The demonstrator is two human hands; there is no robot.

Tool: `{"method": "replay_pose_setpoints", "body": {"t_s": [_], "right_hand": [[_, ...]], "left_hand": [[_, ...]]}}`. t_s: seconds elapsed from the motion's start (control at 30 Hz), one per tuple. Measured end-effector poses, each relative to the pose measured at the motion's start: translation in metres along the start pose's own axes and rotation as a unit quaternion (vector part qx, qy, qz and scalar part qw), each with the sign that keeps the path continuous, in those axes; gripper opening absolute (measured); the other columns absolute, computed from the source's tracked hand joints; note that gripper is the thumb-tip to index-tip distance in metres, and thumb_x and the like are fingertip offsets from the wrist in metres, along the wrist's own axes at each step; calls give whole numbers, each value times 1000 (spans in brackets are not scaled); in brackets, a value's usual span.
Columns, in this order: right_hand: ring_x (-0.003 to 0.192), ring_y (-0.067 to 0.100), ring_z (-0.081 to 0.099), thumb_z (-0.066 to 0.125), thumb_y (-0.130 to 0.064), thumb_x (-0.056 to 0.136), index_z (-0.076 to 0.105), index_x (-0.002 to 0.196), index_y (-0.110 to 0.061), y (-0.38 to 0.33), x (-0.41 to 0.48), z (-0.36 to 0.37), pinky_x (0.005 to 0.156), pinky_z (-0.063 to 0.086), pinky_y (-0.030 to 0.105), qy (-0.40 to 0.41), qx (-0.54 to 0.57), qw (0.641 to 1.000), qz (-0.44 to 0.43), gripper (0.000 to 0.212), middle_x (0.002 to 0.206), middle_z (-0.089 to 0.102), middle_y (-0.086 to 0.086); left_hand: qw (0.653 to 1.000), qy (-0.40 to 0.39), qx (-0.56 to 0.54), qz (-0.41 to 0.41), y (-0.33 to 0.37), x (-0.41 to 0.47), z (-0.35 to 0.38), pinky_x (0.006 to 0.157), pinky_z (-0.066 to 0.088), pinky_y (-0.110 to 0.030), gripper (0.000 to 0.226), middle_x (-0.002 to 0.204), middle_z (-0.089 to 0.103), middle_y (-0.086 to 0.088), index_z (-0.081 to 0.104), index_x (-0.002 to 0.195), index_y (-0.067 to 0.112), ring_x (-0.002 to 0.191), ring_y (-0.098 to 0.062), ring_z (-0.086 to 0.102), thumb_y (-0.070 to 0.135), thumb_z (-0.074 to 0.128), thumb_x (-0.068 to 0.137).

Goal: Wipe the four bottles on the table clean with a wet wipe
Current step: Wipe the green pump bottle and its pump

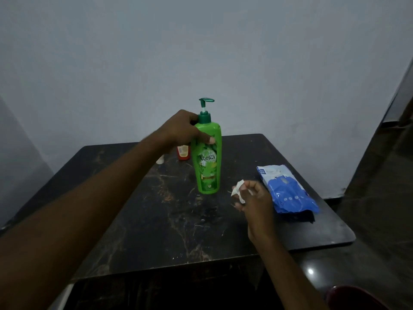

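Standing upright near the middle of the dark marbled table (pixel 169 220), the green pump bottle (pixel 207 159) has bare tabletop on its near side, a wide stretch running toward 6 o'clock as far as the front edge, and more free surface toward 8 o'clock out to the left edge. At 3 o'clock of the bottle, near the right edge, lies a blue pack of wet wipes (pixel 288 191), flat and apart from the bottle. Behind the bottle, toward 10 o'clock, a small red-orange bottle (pixel 183 152) shows partly under the wrist, and a pale object beside it is too hidden to name. The left hand (pixel 183 128) wraps the bottle's shoulder just below the dark green collar, thumb (pixel 209 139) pressed on the front face and the other fingers curled round the back, closed firmly on it. The right hand (pixel 254 198) hovers at 4 o'clock of the bottle's base, just off it, between bottle and pack, its fingers pinched closed on a crumpled white wet wipe (pixel 238 190); the wipe sits close to the bottle's lower side without touching it.
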State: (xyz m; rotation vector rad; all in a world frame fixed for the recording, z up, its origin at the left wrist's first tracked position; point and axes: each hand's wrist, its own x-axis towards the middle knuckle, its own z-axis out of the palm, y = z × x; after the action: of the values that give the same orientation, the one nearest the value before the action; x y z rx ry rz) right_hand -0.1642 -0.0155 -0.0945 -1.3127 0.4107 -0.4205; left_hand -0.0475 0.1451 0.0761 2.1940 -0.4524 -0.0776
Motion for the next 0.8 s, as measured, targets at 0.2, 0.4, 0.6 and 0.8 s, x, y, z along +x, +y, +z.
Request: {"method": "replay_pose_setpoints", "body": {"t_s": [0.2,0.4,0.6,0.8], "right_hand": [[85,10,68,63,-15,94,67,97,-21,-10,50,-5,71,58,25,24,-83,992,-87,8,97,70,-5],[97,15,69,66,-15,93,69,110,-14,-12,138,15,86,59,36,12,-106,988,-115,18,106,72,1],[94,19,70,69,-10,89,72,111,-9,-19,211,57,88,59,39,30,-99,994,-41,22,101,74,4],[84,25,71,67,-1,87,74,93,-7,-24,242,74,84,59,43,72,-96,993,18,11,85,73,10]], "left_hand": [[998,15,51,28,6,78,8,89,59,-44,45,99,75,-6,73,103,8,95,-25,71,20,94,65],[996,5,78,34,-4,173,29,73,57,-33,49,99,73,-6,71,101,9,93,-24,68,23,96,61],[990,-18,132,46,-14,233,53,56,40,-22,49,97,69,-4,67,98,11,85,-21,63,27,95,62],[988,-39,143,40,-21,250,68,53,33,-20,50,94,63,-1,66,101,11,83,-19,56,27,93,63]]}}
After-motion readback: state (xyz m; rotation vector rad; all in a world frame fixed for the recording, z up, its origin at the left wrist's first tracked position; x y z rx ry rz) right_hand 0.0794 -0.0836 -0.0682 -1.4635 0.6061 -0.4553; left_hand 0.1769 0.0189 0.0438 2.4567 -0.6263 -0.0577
